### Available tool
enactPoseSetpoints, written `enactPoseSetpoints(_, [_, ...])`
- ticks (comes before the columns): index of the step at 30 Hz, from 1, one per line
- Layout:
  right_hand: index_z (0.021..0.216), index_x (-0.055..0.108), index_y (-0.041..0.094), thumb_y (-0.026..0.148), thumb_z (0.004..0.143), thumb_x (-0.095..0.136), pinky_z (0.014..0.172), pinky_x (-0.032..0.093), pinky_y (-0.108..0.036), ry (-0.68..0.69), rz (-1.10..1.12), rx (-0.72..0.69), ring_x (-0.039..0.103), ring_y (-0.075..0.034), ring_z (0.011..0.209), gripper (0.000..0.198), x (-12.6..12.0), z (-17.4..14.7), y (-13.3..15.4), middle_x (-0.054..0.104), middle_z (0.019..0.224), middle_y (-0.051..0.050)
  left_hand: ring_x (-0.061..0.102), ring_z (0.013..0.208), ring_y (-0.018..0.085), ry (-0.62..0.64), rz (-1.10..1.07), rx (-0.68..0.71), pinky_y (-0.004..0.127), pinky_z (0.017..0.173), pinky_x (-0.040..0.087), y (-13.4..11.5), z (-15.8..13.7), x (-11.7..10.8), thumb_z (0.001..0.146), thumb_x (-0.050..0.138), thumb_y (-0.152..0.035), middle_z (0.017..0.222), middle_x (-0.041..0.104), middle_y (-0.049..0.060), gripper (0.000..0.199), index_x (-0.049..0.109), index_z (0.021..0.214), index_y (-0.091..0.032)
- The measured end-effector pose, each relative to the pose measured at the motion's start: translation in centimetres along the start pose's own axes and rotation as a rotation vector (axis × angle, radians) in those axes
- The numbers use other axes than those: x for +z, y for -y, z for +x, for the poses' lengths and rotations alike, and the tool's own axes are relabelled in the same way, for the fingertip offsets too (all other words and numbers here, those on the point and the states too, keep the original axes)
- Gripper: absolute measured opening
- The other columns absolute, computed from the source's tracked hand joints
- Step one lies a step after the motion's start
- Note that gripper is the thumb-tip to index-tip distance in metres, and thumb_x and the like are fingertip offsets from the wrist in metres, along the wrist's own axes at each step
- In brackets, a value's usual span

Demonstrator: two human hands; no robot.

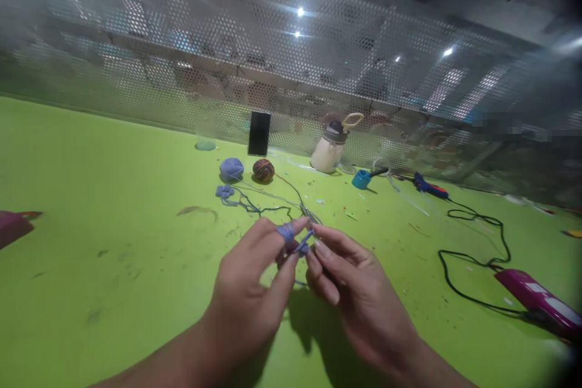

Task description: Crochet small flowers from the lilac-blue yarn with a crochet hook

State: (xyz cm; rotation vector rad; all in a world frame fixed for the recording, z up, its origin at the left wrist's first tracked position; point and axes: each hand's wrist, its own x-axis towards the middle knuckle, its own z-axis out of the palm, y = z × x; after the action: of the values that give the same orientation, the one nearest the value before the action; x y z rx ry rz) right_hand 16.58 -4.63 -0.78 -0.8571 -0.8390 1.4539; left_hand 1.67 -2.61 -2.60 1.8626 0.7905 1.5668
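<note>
My left hand (254, 273) has blue-purple yarn (286, 232) wound round its index finger. Its thumb and fingers pinch a small crocheted piece (302, 247) of the same colour, held above the table. Against the piece's right side, my right hand (350, 279) is closed in a pinch; whatever thin thing it may hold is hidden by the fingers. Beyond the hands lie a blue-purple ball of yarn (231, 169), a dark multicoloured ball of yarn (263, 170) and a small blue-purple crocheted flower (224, 191). Loose strands (259, 209) run from there toward my hands.
On the green table (113, 224), a phone (259, 133) stands upright near a perforated metal screen (191, 79). A bottle (328, 148), blue tape roll (362, 179) and blue glue gun (430, 187) are at the back. A black cord (473, 303) reaches a magenta power strip (541, 300) at right.
</note>
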Motion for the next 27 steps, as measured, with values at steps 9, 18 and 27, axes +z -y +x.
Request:
enactPoseSetpoints(9, [0.102,0.078,0.028,0.024,0.085,0.074,0.045,0.039,-0.015,0.039,-0.121,-0.232,0.051,-0.005,0.048,0.018,-0.6,-0.3,-0.9,0.064,0.065,0.002,0.061,0.072,0.012,-0.035,-0.91,-0.812,0.024,0.074,0.048,-1.8,1.3,-0.6,0.069,0.082,-0.014,0.076,0.064,0.0,0.04,0.07,0.107,-0.016])
enactPoseSetpoints(18, [0.105,0.077,0.033,0.025,0.089,0.07,0.043,0.039,-0.015,0.078,-0.368,-0.275,0.05,-0.005,0.048,0.02,-1.8,-0.3,-0.7,0.064,0.065,0.002,0.058,0.066,0.013,0.074,-0.896,-0.756,0.029,0.069,0.046,-1.5,1.9,-1.6,0.069,0.08,-0.004,0.073,0.062,-0.003,0.114,0.007,0.156,-0.023])
enactPoseSetpoints(27, [0.104,0.078,0.034,0.021,0.089,0.067,0.044,0.032,-0.019,0.16,-0.573,-0.293,0.042,-0.006,0.048,0.022,-2.7,-0.4,1.3,0.057,0.059,0.003,0.053,0.063,0.011,0.132,-0.943,-0.846,0.024,0.063,0.043,-1.3,2.3,-2.1,0.065,0.081,0.0,0.07,0.065,-0.002,0.115,0.011,0.154,-0.019])
